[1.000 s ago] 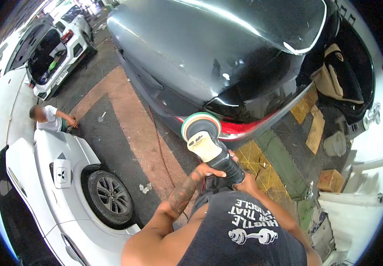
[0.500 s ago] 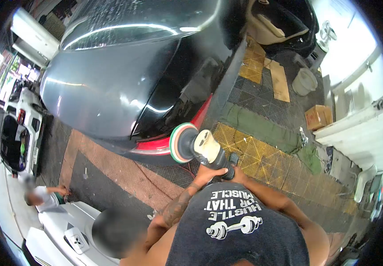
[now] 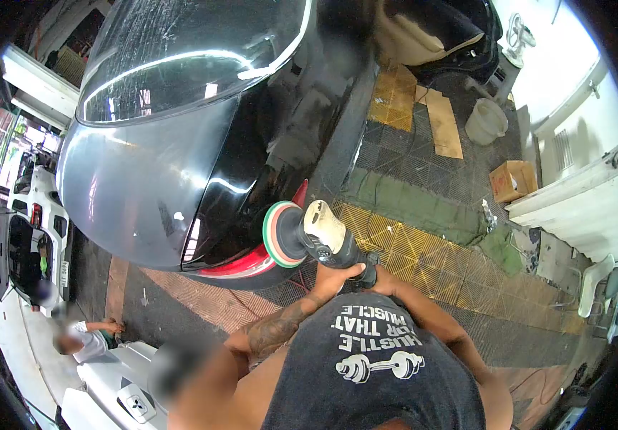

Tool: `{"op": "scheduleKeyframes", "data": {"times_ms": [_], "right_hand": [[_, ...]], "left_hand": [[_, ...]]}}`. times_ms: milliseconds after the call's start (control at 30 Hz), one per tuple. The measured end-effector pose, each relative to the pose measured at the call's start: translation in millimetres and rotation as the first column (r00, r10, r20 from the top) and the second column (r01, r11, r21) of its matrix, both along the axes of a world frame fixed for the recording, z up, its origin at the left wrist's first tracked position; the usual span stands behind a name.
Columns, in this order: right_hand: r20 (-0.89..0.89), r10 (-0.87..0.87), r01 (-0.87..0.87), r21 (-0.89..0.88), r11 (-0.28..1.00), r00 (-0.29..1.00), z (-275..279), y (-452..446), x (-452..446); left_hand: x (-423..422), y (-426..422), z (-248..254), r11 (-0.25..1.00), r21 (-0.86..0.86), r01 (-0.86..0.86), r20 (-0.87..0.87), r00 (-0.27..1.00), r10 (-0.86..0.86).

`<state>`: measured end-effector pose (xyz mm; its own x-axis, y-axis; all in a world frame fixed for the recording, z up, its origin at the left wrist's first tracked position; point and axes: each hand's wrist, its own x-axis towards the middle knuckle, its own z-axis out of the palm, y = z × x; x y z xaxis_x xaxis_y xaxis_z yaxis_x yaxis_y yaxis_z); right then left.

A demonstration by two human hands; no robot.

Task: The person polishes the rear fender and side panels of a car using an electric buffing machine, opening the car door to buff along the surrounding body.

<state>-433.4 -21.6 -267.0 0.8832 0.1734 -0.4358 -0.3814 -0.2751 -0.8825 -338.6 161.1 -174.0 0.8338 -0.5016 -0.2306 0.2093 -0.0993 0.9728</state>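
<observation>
A cordless-looking polisher (image 3: 323, 231) with a pale, worn housing is held in front of my body. My left hand (image 3: 339, 278) wraps round its dark grip, thumb on top. My right hand (image 3: 383, 281) closes on the rear end of the same tool, its fingers partly hidden. The round foam pad (image 3: 274, 233), with orange and green layers, stands on edge against the rear corner of a black car (image 3: 137, 186). It covers part of the red tail light (image 3: 241, 264); whether it presses on the surface I cannot tell.
Yellow and black floor grating (image 3: 416, 247) lies to the right, with a green cloth (image 3: 416, 204), a cardboard box (image 3: 513, 180) and a bucket (image 3: 486, 122). A person (image 3: 94, 340) is at lower left near a silver vehicle (image 3: 119, 373). A white car (image 3: 37, 236) stands behind.
My view has shifted, so the car and floor sit differently in it. The polisher has moved slightly left, its pad still at the tail light. Both hands keep their hold.
</observation>
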Motion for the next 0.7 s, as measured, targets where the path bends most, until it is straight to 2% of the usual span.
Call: {"op": "scheduleKeyframes", "data": {"times_ms": [33, 67, 100, 133, 200, 300, 333, 400, 433, 500, 533, 567, 600, 667, 700], "right_hand": [[-0.066, 0.018, -0.019, -0.019, 1.000, 0.998, -14, -4, 0], [0.008, -0.077, 0.077, -0.069, 0.995, 0.997, -27, -3, -2], [0.004, -0.075, 0.075, -0.068, 0.995, 0.997, -24, -5, 1], [0.086, -0.186, 0.182, 0.055, 0.982, 0.979, -13, -7, 7], [0.171, -0.323, 0.301, 0.145, 0.943, 0.931, 13, -15, 22], [-0.109, -0.314, 0.329, 0.160, 0.931, 0.943, 40, -26, 52], [-0.111, -0.303, 0.318, 0.160, 0.934, 0.946, 29, -28, 54], [-0.095, -0.254, 0.269, 0.220, 0.938, 0.963, 4, -31, 59], [-0.094, -0.244, 0.259, 0.221, 0.940, 0.965, 19, -26, 59], [0.093, -0.236, 0.233, 0.041, 0.972, 0.967, 49, -11, 48], [0.195, -0.218, 0.203, 0.095, 0.975, 0.956, 25, -3, 40], [0.196, -0.218, 0.203, 0.097, 0.974, 0.956, 2, 5, 31], [0.216, -0.175, 0.154, 0.109, 0.982, 0.961, -11, 12, 24], [0.171, -0.154, 0.141, 0.087, 0.986, 0.973, -59, 24, 11], [0.149, -0.144, 0.134, 0.077, 0.988, 0.978, -65, 32, 10]], "left_hand": [[3, -7, 8, 1.000, 0.004, -0.002, -0.005, 1.000, 0.002], [10, -18, 15, 0.996, -0.086, -0.038, -0.078, 0.996, 0.031], [18, -30, 23, 0.981, -0.173, -0.082, -0.152, 0.987, 0.055], [27, -44, 27, 0.972, -0.211, -0.102, -0.226, 0.973, 0.053], [52, -67, 27, 0.982, -0.175, -0.076, -0.278, 0.960, 0.025], [79, -89, 16, 0.970, -0.235, -0.060, -0.295, 0.955, -0.012], [85, -92, 14, 0.984, -0.174, -0.038, -0.307, 0.951, -0.018], [80, -87, 18, 0.976, -0.207, -0.072, -0.313, 0.950, 0.004], [77, -83, 20, 0.966, -0.240, -0.095, -0.316, 0.949, 0.015], [64, -57, 19, 0.971, -0.229, -0.064, -0.294, 0.956, -0.006], [55, -42, 16, 0.968, -0.246, -0.038, -0.181, 0.983, -0.007], [44, -29, 13, 0.965, -0.261, -0.008, -0.066, 0.998, -0.010], [34, -13, 14, 0.965, -0.263, -0.005, -0.064, 0.998, -0.012], [10, 21, 17, 0.989, -0.150, 0.011, -0.062, 0.998, -0.021], [-1, 30, 18, 0.991, -0.130, -0.034, -0.081, 0.996, 0.024]]}}
